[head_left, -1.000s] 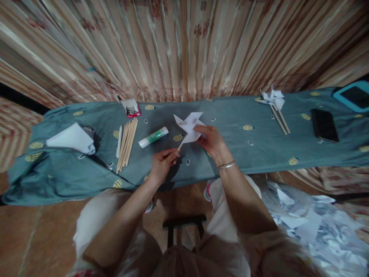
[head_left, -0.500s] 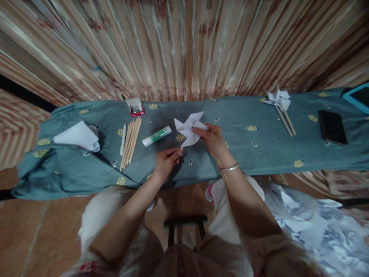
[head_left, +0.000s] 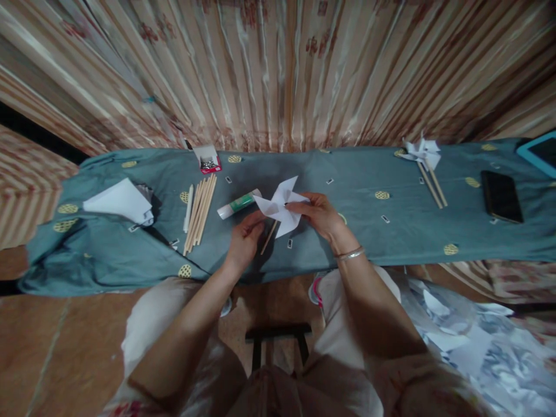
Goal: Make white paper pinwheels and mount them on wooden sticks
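A white paper pinwheel is held over the cloth-covered table, its thin wooden stick slanting down to the left with its lower end free. My right hand is closed on the pinwheel from the right, thumb at its centre and the other fingers behind the paper. From the left, my left hand has its fingers curled together at the edge of the left blade; its fingertips are partly hidden. Just behind that hand lies a green and white glue stick.
Several wooden sticks and a white pen lie left, below a small open box of metal pins. Farther left is stacked white paper. Finished pinwheels, a phone and a blue-edged tablet lie right.
My left hand has left the stick's lower end and moved up and left to the pinwheel's left blade. The pinwheel has shifted slightly left and down, and more of its stick shows.
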